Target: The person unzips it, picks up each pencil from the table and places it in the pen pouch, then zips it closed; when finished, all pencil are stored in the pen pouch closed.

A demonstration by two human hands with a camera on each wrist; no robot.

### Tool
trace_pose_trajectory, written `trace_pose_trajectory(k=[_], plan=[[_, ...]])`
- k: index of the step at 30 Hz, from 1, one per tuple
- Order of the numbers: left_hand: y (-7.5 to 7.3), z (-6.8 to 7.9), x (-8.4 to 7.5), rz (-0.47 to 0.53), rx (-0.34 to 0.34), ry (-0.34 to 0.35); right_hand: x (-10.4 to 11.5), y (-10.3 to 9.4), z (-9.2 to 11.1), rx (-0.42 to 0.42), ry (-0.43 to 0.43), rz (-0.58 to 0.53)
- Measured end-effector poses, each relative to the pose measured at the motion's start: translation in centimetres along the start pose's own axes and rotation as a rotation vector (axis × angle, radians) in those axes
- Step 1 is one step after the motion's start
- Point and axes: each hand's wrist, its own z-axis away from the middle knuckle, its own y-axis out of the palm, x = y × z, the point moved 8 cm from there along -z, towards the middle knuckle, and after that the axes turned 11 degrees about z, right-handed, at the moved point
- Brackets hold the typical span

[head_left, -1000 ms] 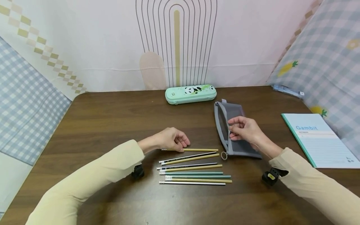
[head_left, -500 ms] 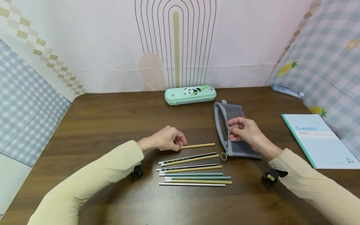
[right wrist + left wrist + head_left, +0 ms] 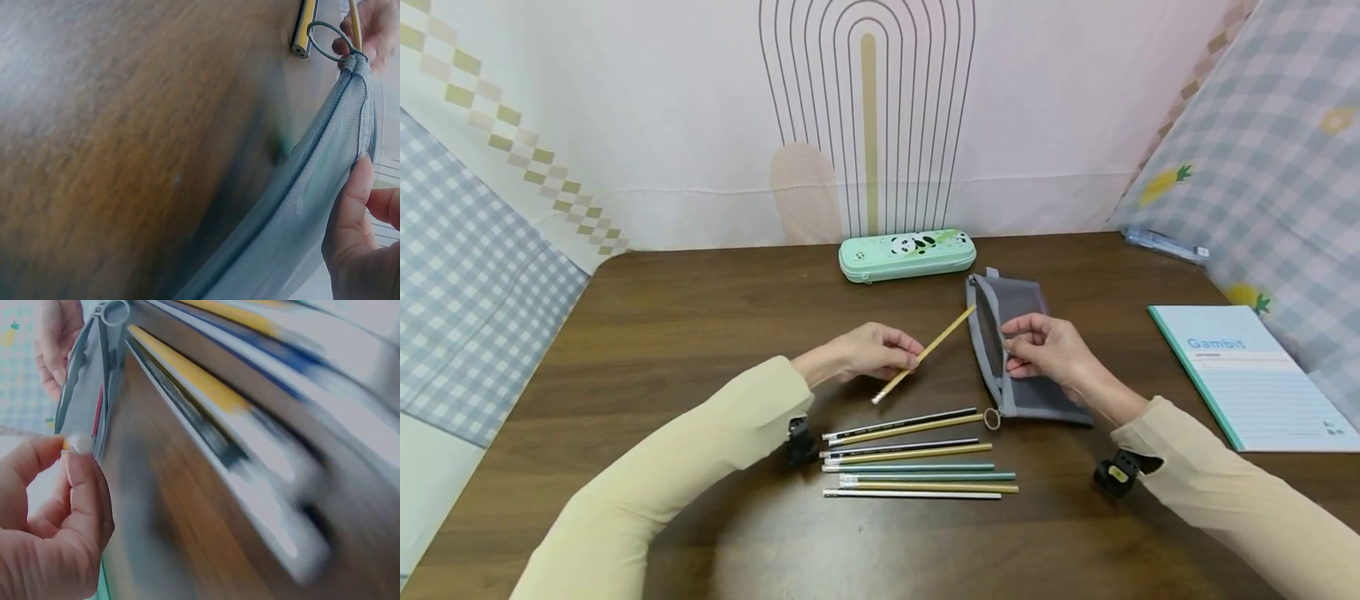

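Note:
Between thumb and fingers, my left hand (image 3: pixel 874 352) pinches a yellow pencil (image 3: pixel 943 335). The pencil slants above the table, its eraser end toward me and its far tip over the left rim of the grey mesh zip pouch (image 3: pixel 1026 392). My right hand (image 3: pixel 1051 350) pinches the pouch's right rim, and the mouth gapes. A ring hangs from the zip at the pouch's near end. In the left wrist view the white eraser end pokes out from the fingertips. Several more pencils (image 3: pixel 917 468) lie in a row on the table in front of me, eraser ends to the left.
A mint panda pencil case (image 3: pixel 907 255) stands at the back against the wall cloth. On the right lies a notebook (image 3: pixel 1255 375). A clear blue pen-like packet (image 3: pixel 1167 246) sits at the back right corner of the brown table (image 3: pixel 700 333).
My left hand has lifted the yellow pencil off the table, moved right and tilted its far tip up toward the pouch. The right hand and pouch have shifted slightly left.

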Motion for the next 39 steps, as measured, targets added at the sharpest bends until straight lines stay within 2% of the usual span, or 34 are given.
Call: trace_pose_trajectory(k=[3, 5, 10, 18, 22, 25, 33, 39], plan=[[1.5, -1.3, 0.0, 0.197, -0.008, -0.073, 0.0, 0.2, 0.0, 0.001, -0.006, -0.004], [2.5, -2.1, -0.2, 0.291, -0.013, -0.097, 0.2, 0.2, 0.0, 0.000, -0.005, -0.006], [4.5, -3.7, -0.6, 0.412, -0.047, -0.113, 0.5, 0.3, 0.0, 0.001, -0.011, -0.006], [6.3, -5.3, -0.8, 0.409, -0.110, -0.059, 0.8, 0.5, 0.1, 0.016, -0.041, -0.005], [6.8, -5.5, -0.9, 0.412, -0.159, -0.020, 0.6, 0.6, 0.1, 0.021, -0.012, 0.015], [7.2, -5.5, -1.0, 0.440, -0.167, 0.006, 0.5, 0.5, 0.1, 0.021, 0.001, 0.024], [8.0, -4.8, -1.0, 0.485, -0.083, -0.006, 0.6, 0.5, 0.1, 0.017, -0.016, 0.014], [7.3, -3.2, -0.9, 0.416, 0.020, -0.015, 0.5, 0.3, -0.1, 0.005, -0.008, 0.016]])
